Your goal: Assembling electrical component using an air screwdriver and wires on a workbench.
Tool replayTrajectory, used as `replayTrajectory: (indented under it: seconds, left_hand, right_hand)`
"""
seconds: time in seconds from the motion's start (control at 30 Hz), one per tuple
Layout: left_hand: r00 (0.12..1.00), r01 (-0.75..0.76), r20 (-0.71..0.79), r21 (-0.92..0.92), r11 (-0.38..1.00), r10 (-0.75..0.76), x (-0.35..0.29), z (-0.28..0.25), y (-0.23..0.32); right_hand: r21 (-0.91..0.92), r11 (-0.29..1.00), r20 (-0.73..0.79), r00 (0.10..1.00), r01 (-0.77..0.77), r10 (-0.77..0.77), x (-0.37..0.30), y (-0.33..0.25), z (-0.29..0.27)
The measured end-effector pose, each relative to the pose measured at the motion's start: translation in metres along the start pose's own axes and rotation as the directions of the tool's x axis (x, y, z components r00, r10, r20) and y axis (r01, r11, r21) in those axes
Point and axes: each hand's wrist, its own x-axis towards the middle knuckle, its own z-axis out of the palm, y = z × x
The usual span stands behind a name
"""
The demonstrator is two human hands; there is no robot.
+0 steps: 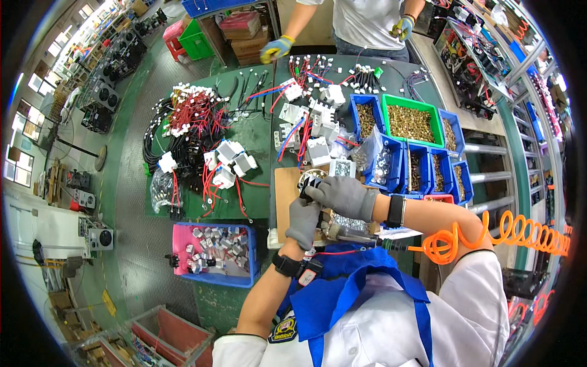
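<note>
Both of my hands wear grey gloves and meet over a brown board point(284, 202) at the table's near edge. My left hand point(302, 223) is closed, its fingertips at a small black-and-white part point(310, 182) whose kind I cannot make out. My right hand point(345, 196) reaches in from the right with its fingers bent onto the same part. Below my right wrist lies a pneumatic screwdriver point(351, 235) joined to an orange coiled hose point(452, 241). Just beyond my right hand stands a small tray of metal pieces point(342, 167). The gloves hide much of the part.
Blue bins point(396, 162) of metal hardware and a green bin point(437, 116) of brass-coloured pieces stand right. Wire bundles point(199, 110) and white-grey wired blocks point(229, 160) cover the left. A blue crate point(252, 257) sits lower left. Across the table, a person's gloved hand point(278, 49) hovers.
</note>
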Motion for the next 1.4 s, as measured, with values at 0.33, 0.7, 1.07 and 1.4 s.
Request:
replayTrajectory:
  seconds: [0.33, 0.7, 1.07, 1.4]
  left_hand:
    - [0.999, 0.018, -0.027, 0.012, 1.000, -0.018, 0.007, -0.005, -0.007]
    - [1.000, -0.009, -0.001, 0.027, 1.000, 0.009, -0.008, -0.037, 0.000]
    - [0.992, 0.000, -0.125, -0.101, 0.995, -0.012, -0.020, -0.066, 0.003]
    - [0.991, 0.032, -0.121, -0.159, 0.987, -0.052, -0.017, -0.079, -0.005]
  right_hand:
    - [-0.128, 0.990, 0.001, 0.999, 0.053, -0.054, 0.004, -0.005, 0.001]
    - [-0.055, 0.899, 0.376, 0.843, 0.434, -0.384, -0.071, 0.030, 0.008]
    - [0.341, 0.805, -0.079, 0.869, 0.485, -0.489, -0.051, 0.008, 0.042]
    - [0.954, -0.248, 0.220, 0.955, -0.168, 0.198, -0.032, -0.025, 0.043]
